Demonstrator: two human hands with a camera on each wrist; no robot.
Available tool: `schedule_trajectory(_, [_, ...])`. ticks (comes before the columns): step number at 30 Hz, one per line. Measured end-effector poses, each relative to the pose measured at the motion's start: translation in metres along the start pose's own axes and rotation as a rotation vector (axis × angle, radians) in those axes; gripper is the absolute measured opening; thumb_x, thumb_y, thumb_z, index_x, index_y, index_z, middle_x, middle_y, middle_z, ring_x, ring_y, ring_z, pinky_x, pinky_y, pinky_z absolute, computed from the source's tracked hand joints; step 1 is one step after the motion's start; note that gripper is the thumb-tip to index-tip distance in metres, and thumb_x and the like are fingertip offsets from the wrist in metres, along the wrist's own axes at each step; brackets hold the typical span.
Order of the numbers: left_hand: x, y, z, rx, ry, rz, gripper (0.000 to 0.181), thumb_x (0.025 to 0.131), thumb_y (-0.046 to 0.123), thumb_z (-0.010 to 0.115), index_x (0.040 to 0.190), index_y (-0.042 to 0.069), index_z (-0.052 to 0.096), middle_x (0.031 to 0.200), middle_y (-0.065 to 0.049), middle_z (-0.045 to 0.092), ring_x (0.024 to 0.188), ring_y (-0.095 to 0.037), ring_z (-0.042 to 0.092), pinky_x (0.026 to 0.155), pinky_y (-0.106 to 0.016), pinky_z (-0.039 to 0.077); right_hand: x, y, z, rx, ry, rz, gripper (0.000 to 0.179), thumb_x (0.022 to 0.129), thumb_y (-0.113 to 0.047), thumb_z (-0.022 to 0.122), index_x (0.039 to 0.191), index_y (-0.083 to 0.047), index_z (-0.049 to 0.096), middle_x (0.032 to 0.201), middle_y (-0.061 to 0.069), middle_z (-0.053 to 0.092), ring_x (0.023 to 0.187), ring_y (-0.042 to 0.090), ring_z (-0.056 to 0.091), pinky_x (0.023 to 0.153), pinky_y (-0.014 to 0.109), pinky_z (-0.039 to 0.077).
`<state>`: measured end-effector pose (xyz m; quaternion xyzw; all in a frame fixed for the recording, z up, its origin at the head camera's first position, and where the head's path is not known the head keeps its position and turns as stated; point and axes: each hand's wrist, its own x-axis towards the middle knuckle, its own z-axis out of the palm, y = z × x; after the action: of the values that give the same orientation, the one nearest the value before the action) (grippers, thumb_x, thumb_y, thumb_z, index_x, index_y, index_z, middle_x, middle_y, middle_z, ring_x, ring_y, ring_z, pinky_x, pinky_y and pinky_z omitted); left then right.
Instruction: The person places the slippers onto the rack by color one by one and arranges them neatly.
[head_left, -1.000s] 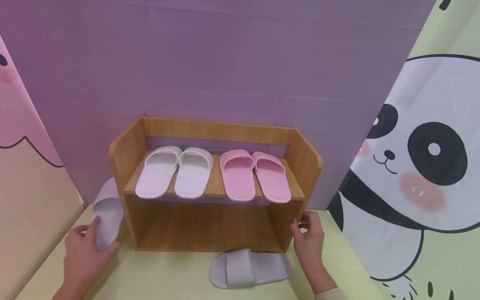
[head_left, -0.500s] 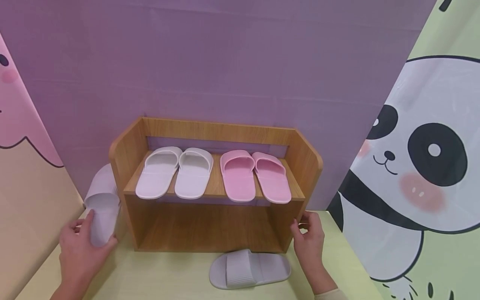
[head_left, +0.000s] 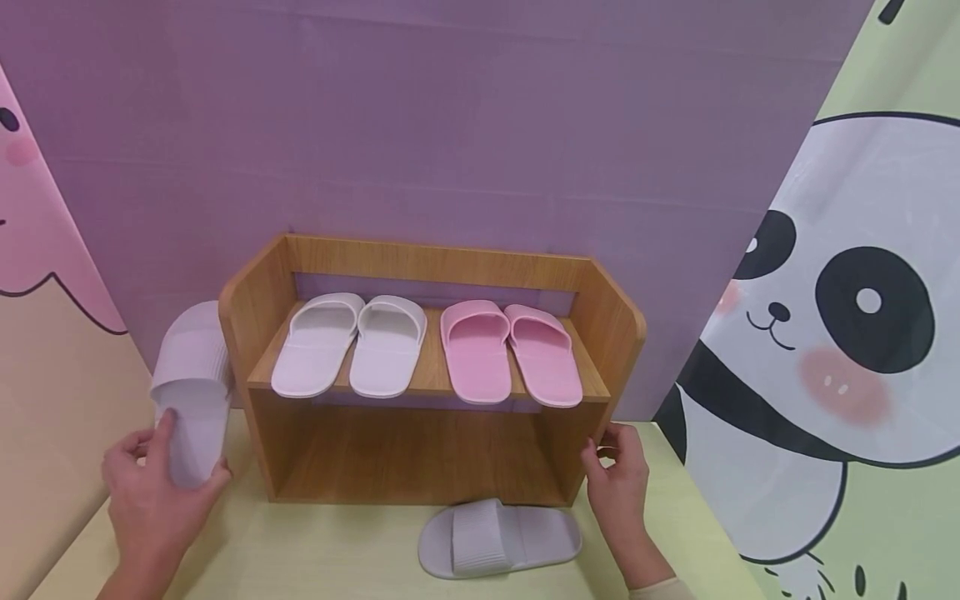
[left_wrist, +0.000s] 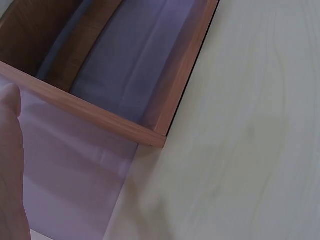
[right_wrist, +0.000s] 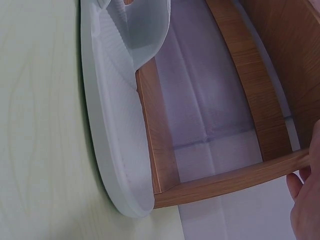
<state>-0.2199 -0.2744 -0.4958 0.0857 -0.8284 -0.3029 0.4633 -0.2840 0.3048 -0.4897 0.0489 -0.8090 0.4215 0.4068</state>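
My left hand point(head_left: 153, 500) pinches a pale grey slipper point(head_left: 197, 425) by its heel end, just outside the left side panel of a wooden shoe rack point(head_left: 442, 257). The slipper's toe points away, its ribbed strap point(head_left: 191, 354) partly behind that panel. In the left wrist view, only part of this hand point(left_wrist: 11, 165) shows, beside the panel edge. My right hand point(head_left: 621, 471) grips the lower front edge of the rack's right panel, thumb at the inner face. A matching grey slipper point(head_left: 540, 533) lies sideways on the table before the rack, toe to the left.
On the rack's upper shelf stand a white pair of slippers point(head_left: 386, 354) at left and a pink pair point(head_left: 480, 362) at right. Below is the lower shelf point(head_left: 412, 458). A purple backdrop point(head_left: 480, 125) rises behind; a panda-printed panel point(head_left: 847, 333) flanks the pale table point(head_left: 337, 550).
My left hand has shifted a little to the left, and the grey slipper in it has come up and left along the rack's side. My right hand and the rack stay put.
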Motion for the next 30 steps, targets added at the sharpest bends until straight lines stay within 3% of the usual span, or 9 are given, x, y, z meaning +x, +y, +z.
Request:
schedule_trajectory(8, [0.003,0.003,-0.002,-0.066,0.091,0.057,0.094,0.063,0.026,0.086,0.151,0.003,0.062,0.132,-0.039,0.045,0.113,-0.054,0.047,0.077,-0.054,0.037,0.000,0.002,0.001,0.016,0.007,-0.020,0.027,0.096,0.009,0.071,0.120,0.000,0.062,0.114,0.009,0.067,0.098,0.023,0.067,0.082,0.013,0.055])
schedule_trajectory(12, [0.005,0.005,-0.003,-0.094,0.129,0.082,0.095,0.063,0.031,0.084,0.151,0.003,0.063,0.131,-0.039,0.045,0.111,-0.051,0.046,0.077,-0.051,0.035,0.001,0.002,0.001,0.010,0.006,-0.018,0.027,0.096,0.009,0.071,0.120,0.000,0.062,0.114,0.009,0.067,0.098,0.019,0.066,0.082,0.016,0.057])
schedule_trajectory(15, [0.006,0.006,-0.003,-0.096,0.158,0.091,0.095,0.063,0.036,0.082,0.150,0.003,0.063,0.132,-0.038,0.045,0.110,-0.042,0.045,0.075,-0.049,0.035,0.001,0.001,0.000,0.005,0.001,-0.010,0.028,0.096,0.009,0.072,0.120,-0.002,0.062,0.114,0.009,0.067,0.099,0.014,0.065,0.082,0.014,0.055])
schedule_trajectory(21, [0.009,0.008,-0.002,-0.117,0.231,0.109,0.096,0.064,0.047,0.076,0.147,0.000,0.064,0.130,-0.040,0.046,0.121,-0.004,0.031,0.080,-0.040,0.033,0.001,0.000,0.000,-0.009,-0.003,-0.008,0.029,0.096,0.008,0.074,0.120,-0.003,0.063,0.114,0.009,0.067,0.099,0.009,0.064,0.082,0.023,0.060])
schedule_trajectory(25, [0.010,0.008,0.000,-0.142,0.275,0.097,0.097,0.063,0.049,0.074,0.146,0.000,0.066,0.129,-0.039,0.046,0.126,0.001,0.028,0.089,-0.032,0.030,0.001,0.000,0.000,-0.010,-0.003,-0.003,0.029,0.097,0.007,0.074,0.121,-0.004,0.063,0.114,0.008,0.067,0.099,0.008,0.063,0.082,0.026,0.061])
schedule_trajectory(28, [0.009,0.010,0.000,-0.157,0.282,0.069,0.096,0.062,0.047,0.076,0.146,0.001,0.066,0.129,-0.009,0.054,0.127,0.001,0.029,0.094,-0.029,0.029,0.001,0.000,0.000,-0.006,-0.002,-0.005,0.028,0.097,0.008,0.074,0.120,-0.003,0.063,0.114,0.008,0.067,0.099,0.011,0.064,0.082,0.021,0.059])
schedule_trajectory(30, [0.009,0.012,-0.001,-0.172,0.286,0.059,0.097,0.061,0.045,0.077,0.147,0.002,0.066,0.134,0.012,0.045,0.128,0.001,0.029,0.096,-0.026,0.028,0.001,0.000,0.000,-0.006,0.001,-0.006,0.028,0.096,0.009,0.073,0.120,-0.002,0.063,0.114,0.008,0.067,0.099,0.011,0.064,0.082,0.021,0.059])
